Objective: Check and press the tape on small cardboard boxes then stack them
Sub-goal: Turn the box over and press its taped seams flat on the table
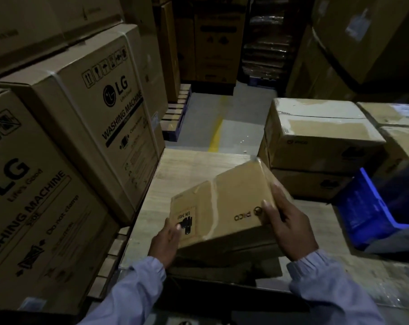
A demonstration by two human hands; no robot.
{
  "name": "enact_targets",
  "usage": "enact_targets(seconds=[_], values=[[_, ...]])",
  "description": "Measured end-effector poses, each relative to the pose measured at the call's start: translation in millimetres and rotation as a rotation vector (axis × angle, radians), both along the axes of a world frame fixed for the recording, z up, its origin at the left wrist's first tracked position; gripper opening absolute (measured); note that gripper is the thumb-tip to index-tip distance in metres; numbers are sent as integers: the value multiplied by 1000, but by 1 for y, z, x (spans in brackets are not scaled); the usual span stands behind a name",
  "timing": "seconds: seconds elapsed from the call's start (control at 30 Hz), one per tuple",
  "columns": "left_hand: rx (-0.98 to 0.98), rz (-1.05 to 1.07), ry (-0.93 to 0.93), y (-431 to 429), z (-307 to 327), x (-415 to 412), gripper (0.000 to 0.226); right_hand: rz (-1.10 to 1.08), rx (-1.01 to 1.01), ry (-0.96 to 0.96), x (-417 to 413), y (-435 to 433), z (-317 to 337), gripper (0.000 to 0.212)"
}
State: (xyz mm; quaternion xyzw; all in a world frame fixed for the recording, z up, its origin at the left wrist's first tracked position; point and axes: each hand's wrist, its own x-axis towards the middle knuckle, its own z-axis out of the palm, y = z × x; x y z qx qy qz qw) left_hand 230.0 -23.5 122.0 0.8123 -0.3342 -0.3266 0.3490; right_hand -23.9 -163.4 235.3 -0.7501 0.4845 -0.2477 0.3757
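Above the light board [187, 165], clear of its surface, a small cardboard box [224, 202] is held tilted in both hands. The left hand [166, 240] grips the near-left corner, thumb on the printed face beside the "UN 3481" mark. The right hand [285, 226] grips the right end, thumb near the logo.

The box's long axis runs from near-left to far-right, with the far-right end raised. The printed face is turned up toward the camera, its lettering upside down to the viewer. A strip of tape [213, 207] crosses this face across the short way and looks wrinkled.

The step in hand appears to be the check of the tape. The next move probably calls for one hand to let go and press flat along the strip while the other steadies the box. Stacking would follow, likely on the stack of similar boxes [320, 137] to the right, beyond a blue crate [372, 212].
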Motion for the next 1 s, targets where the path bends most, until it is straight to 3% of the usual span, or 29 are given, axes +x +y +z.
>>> enact_targets(seconds=[0.1, 0.2, 0.3, 0.4, 0.47, 0.6, 0.7, 0.8, 0.93, 1.0], values=[[103, -24, 59, -15, -7, -12, 64, 128, -132, 146, 22, 19, 16, 88], [73, -17, 113, -26, 4, -14, 74, 269, -207, 174, 40, 31, 12, 75], [-146, 6, 226, -28, 30, -13, 90, 413, -215, 139, 53, 31, 5, 62], [-392, 115, 507, -22, 54, 6, 101, 490, -232, 238, 59, 28, -4, 66], [-440, 164, 629, -16, 59, 26, 106, 500, -249, 325, 59, 25, -10, 68], [-301, 63, 418, -4, 69, 44, 104, 470, -278, 460, 59, 20, -15, 74], [-338, 106, 451, 2, 56, 38, 77, 458, -333, 468, 64, 18, -20, 74], [-367, 121, 393, 5, 48, 30, 69, 450, -393, 474, 68, 16, -26, 72], [-394, -59, -14, 7, 54, 34, 53, 411, -460, 484, 68, 17, -29, 66], [-431, -92, -75, 2, 57, 44, 42, 386, -513, 475, 68, 14, -27, 58]])
